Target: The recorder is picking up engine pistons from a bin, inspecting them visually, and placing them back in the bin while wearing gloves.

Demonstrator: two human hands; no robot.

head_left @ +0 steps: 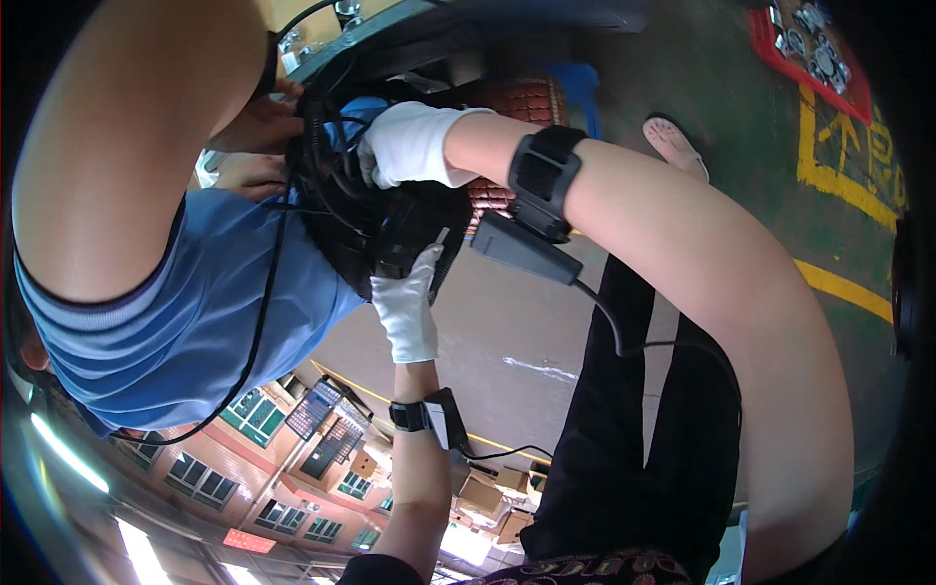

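Both my hands wear white gloves and are at a black mesh backpack (448, 210) on the back of a person in a blue shirt (234, 283). My left hand (408, 307) is closed at the pack's lower edge, around a black box-shaped device (398, 239); part of its grip is hidden. Farther up, my right hand (414, 146) reaches over the pack, its fingers curled down by a bundle of black cables (327, 146). What those fingertips hold is hidden. The other person's bare hands (258, 146) are beyond the cables.
A brown woven seat (522, 102) and a blue stool (575, 88) are behind the pack. A red tray of metal parts (829, 63) lies far right by yellow floor markings (848, 195). Cables run from black boxes on my wrists, one a black wrist unit (526, 249).
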